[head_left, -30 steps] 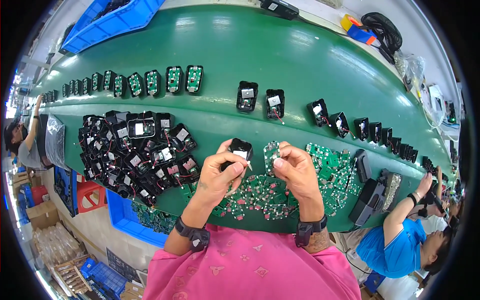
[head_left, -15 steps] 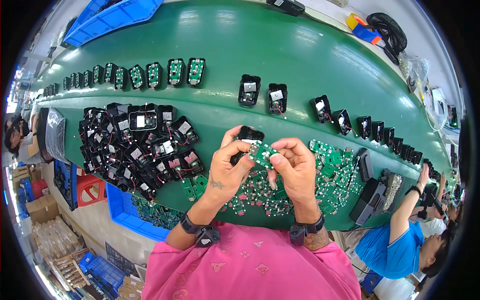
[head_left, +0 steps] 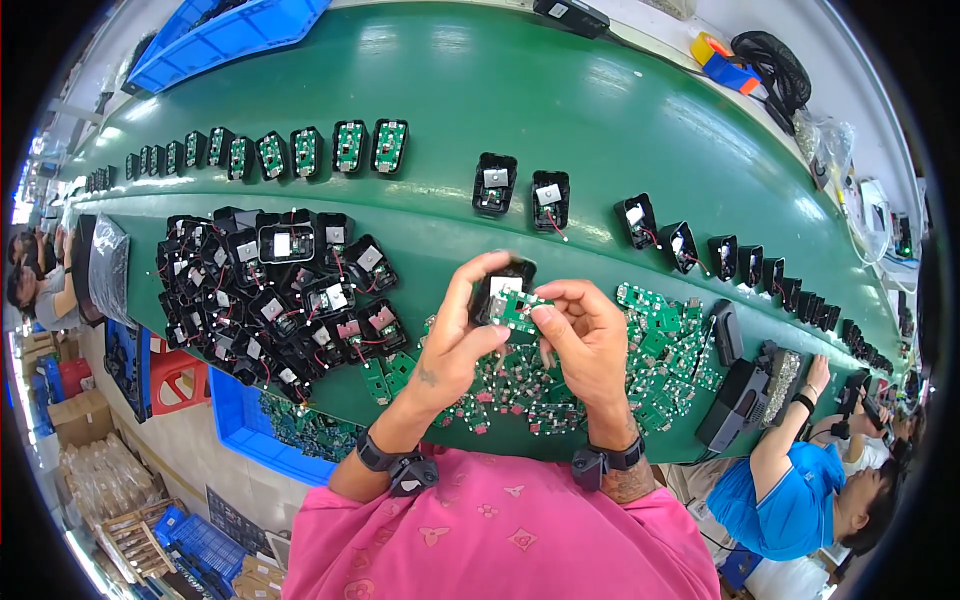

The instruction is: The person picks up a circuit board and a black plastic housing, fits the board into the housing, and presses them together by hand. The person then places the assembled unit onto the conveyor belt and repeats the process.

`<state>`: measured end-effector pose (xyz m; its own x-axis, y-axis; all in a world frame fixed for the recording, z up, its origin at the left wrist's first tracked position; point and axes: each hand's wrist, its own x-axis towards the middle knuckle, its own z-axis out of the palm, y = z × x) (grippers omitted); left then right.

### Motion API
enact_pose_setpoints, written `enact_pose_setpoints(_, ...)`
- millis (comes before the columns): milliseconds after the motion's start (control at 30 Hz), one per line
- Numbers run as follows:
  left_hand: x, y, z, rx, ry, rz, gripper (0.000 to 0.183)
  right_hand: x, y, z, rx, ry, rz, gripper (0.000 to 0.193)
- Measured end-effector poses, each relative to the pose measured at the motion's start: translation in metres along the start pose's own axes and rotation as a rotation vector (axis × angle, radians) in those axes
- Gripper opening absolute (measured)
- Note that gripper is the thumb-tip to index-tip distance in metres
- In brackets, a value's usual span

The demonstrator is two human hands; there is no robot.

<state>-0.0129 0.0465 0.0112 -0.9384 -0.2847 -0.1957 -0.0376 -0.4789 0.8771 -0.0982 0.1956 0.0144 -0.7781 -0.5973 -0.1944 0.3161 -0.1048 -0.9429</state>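
In front of my chest, my left hand holds a black plastic housing with its fingers curled around the side; a pale block shows inside. My right hand pinches a green circuit board between thumb and fingers, and the board overlaps the housing's lower part. Whether the board touches the housing, I cannot tell. Beneath both hands spreads a heap of green circuit boards on the green table. To the left lies a pile of black housings with pale blocks and red wires.
Housings fitted with green boards line the far left; open black housings continue the row rightward. A blue bin stands far left, another blue bin below the table edge. At right, a co-worker in a blue shirt reaches in.
My left fingers have spread and shifted upward around the housing, so more of its inside shows. The board has turned slightly in my right hand. At right, the co-worker's arm has drawn lower.
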Motion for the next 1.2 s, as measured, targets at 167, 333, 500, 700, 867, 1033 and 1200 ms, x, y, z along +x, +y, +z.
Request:
enact_pose_setpoints(167,-0.001,0.007,0.003,0.053,0.019,0.021,0.082,0.0,-0.003,-0.005,-0.141,0.064,-0.013,0.019)
enact_pose_setpoints(333,-0.001,0.016,0.005,0.075,-0.056,-0.027,0.065,0.002,-0.001,-0.015,-0.458,0.014,-0.16,0.023)
enact_pose_setpoints(500,0.0,0.008,0.006,0.072,-0.01,-0.077,0.057,0.002,-0.011,-0.009,-0.592,-0.03,-0.211,0.024)
enact_pose_setpoints(700,-0.004,-0.003,0.01,0.193,0.044,0.04,0.052,0.001,-0.004,-0.003,-0.619,0.08,-0.4,0.019)
enact_pose_setpoints(867,-0.005,-0.004,0.015,0.25,0.063,0.017,0.05,0.003,0.003,-0.001,-0.629,0.074,-0.521,0.014)
enact_pose_setpoints(1033,-0.006,0.007,0.02,0.319,0.177,0.117,0.053,-0.008,0.0,0.01,-0.749,0.162,-0.558,0.008)
enact_pose_setpoints(1200,-0.013,0.018,0.016,0.453,0.18,0.263,0.05,-0.007,-0.011,0.02,-0.755,0.056,-0.521,0.004)
